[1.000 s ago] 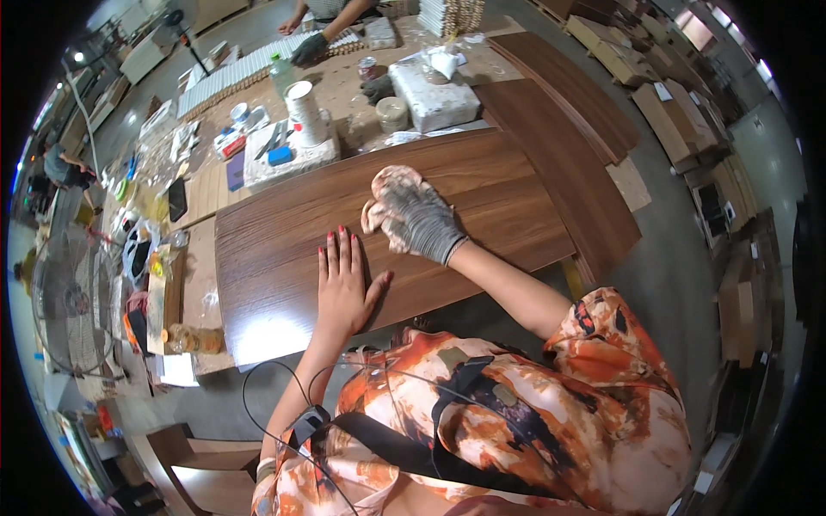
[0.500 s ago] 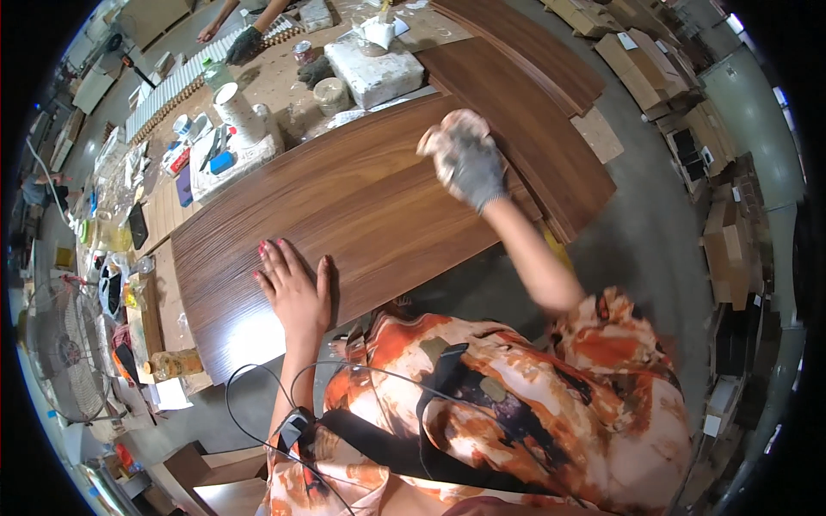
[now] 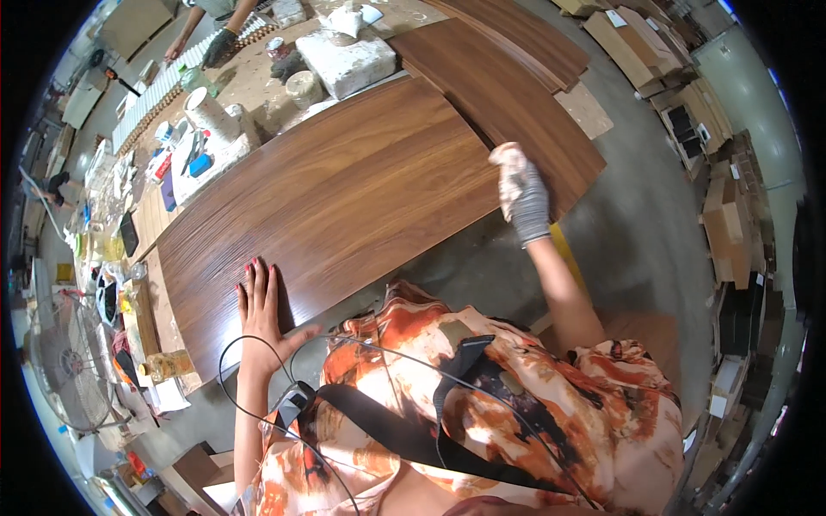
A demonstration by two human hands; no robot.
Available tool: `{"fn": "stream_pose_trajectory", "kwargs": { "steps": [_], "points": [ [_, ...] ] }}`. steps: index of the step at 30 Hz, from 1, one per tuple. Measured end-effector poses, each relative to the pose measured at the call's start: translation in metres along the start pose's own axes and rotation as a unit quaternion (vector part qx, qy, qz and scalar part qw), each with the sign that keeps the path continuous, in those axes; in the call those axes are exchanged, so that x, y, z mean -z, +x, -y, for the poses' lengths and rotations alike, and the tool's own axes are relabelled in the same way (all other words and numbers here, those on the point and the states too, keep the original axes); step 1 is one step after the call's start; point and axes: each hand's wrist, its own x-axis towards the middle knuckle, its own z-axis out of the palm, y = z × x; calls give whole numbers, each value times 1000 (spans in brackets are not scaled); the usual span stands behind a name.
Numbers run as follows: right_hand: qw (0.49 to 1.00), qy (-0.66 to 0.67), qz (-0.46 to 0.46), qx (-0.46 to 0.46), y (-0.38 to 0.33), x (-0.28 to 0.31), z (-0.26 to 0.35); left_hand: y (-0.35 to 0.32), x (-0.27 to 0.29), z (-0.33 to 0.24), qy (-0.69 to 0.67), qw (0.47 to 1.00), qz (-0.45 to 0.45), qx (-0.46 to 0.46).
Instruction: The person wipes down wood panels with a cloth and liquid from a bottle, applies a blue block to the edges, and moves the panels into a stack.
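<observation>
A brown wood-grain panel (image 3: 344,172) lies flat across the worktable in front of me. My bare left hand (image 3: 261,301) rests on its near left part, fingers stretched out and thumb apart near the front edge. On my right hand (image 3: 527,202) is a grey work glove. It is closed on a crumpled, pale, stained rag (image 3: 509,163) at the panel's right end. Part of the rag is hidden by the gloved fingers. Beyond that end lies another brown panel (image 3: 508,103), close beside the first.
More brown panels (image 3: 525,34) are stacked at the far right. A stained white block (image 3: 348,64), a tape roll (image 3: 304,89), a white cup (image 3: 206,112) and a plastic bottle (image 3: 194,79) stand behind. A co-worker's gloved hand (image 3: 221,47) is at the back. Cardboard boxes (image 3: 632,52) line the right.
My right hand has moved with the rag from the panel's far right part to its right end, nearer me. My left hand has slid left and nearer me. The view has shifted slightly.
</observation>
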Motion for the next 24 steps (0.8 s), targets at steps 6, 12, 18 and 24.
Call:
{"fn": "stream_pose_trajectory", "kwargs": {
  "steps": [6, 12, 18, 24],
  "points": [
    [899, 371, -55, -227, -4, 30, -71, -72, 9, 45, 95, 980, 31, 170],
    [944, 212, 54, -248, -9, 1, -34, -77, -32, 74, 113, 978, -120, 131],
    [987, 99, 124, -33, 0, 17, -21, -85, -16, 68, 60, 986, -138, 78],
    [981, -68, 108, 144, 12, 34, 47, -102, 29, 59, 56, 975, -215, 17]
  ]
}}
